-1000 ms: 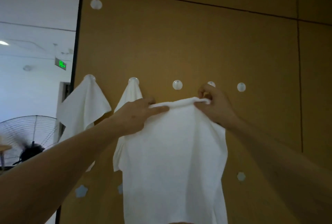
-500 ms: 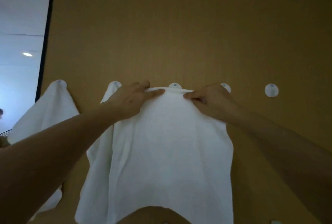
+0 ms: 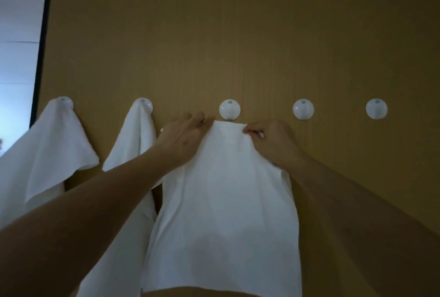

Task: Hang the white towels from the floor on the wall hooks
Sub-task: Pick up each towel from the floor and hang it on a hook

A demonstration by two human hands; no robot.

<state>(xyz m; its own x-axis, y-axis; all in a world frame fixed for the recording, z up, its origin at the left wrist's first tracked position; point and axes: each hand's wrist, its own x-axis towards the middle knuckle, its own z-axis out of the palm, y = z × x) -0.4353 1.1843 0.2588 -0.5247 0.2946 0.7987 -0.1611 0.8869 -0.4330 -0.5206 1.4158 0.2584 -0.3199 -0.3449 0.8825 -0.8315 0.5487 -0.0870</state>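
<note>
A: Your left hand (image 3: 183, 139) and right hand (image 3: 273, 144) each have curled fingers (image 3: 250, 130) pinching the top hem of the white towel (image 3: 226, 201), stretched flat between them.

B: And that hem has dropped. Half a second ago it covered the third hook (image 3: 229, 109); now it sits just under it, so the hook is bare again and the towel isn't hung yet.

A: So, as I judge it, you'll need to lift the hem back over.

B: Soft, limp cloth on round, glossy white plastic hooks stuck to a matte tan wood-grain wall (image 3: 238, 34). The first hung towel (image 3: 47, 149) and second hung towel (image 3: 133, 142) drape in peaked cones.
</note>
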